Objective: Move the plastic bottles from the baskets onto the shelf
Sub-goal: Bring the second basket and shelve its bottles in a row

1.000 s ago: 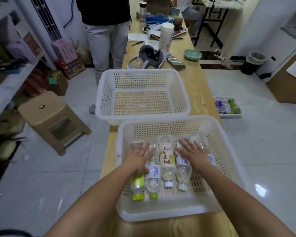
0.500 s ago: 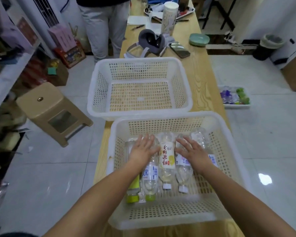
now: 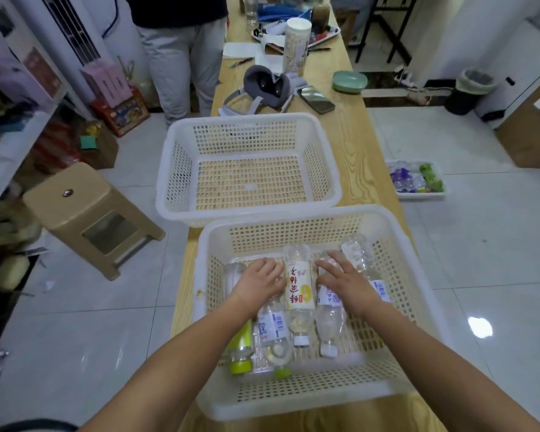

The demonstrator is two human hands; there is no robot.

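Reaching into the near basket (image 3: 293, 406) on the tabletop (image 3: 356, 151), both hands inside. My left hand (image 3: 258, 283): grip narrow, fingers curled over a blue-label bottle (image 3: 272, 325). My right hand (image 3: 346, 283): fingers draped on a clear bottle (image 3: 329, 319); whether that grip holds it I cannot tell. Between them in that basket, a yellow-label bottle (image 3: 298, 288) lies flat. By the basket's left wall, a green-capped bottle (image 3: 240, 347). Just beyond the basket, a second basket (image 3: 247, 120). Shelf (image 3: 10, 145) well left of the basket.

On the table (image 3: 353, 141), bottles (image 3: 298, 288) lie in the near basket (image 3: 293, 400), the far basket (image 3: 175, 169) just behind.
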